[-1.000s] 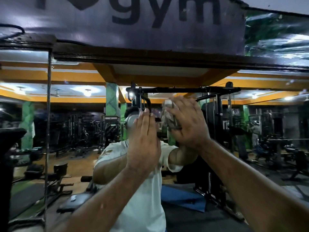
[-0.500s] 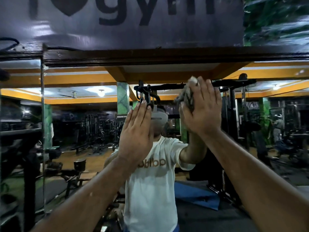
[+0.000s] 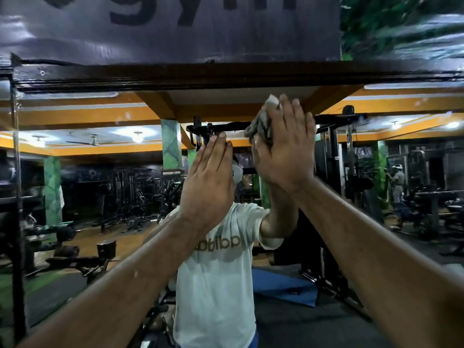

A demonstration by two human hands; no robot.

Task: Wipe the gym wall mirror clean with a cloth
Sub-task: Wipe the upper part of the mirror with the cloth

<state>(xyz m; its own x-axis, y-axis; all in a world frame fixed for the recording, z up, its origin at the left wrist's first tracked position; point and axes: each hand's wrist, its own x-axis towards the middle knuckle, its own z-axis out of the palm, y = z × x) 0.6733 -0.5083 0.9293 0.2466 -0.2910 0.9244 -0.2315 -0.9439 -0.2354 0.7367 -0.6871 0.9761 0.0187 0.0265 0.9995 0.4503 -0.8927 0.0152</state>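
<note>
The wall mirror (image 3: 100,197) fills the view below a dark wooden top frame (image 3: 175,76) and reflects the gym behind me. My right hand (image 3: 286,149) presses a crumpled grey cloth (image 3: 261,124) flat against the glass near the mirror's upper edge, fingers pointing up. My left hand (image 3: 208,182) rests flat on the glass just left of it and lower, fingers together and straight, with nothing in it. My own reflection in a white T-shirt (image 3: 218,272) stands behind both hands.
A vertical seam (image 3: 16,172) splits the mirror from another panel at the far left. Above the frame hangs a dark banner with "gym" lettering (image 3: 175,26). Reflected weight machines, benches and a blue mat show in the glass; another person stands reflected at the far right (image 3: 398,182).
My right hand has slid the cloth upward and rightward on the glass toward the top frame. My left hand stays flat on the mirror, keeping roughly the same spot.
</note>
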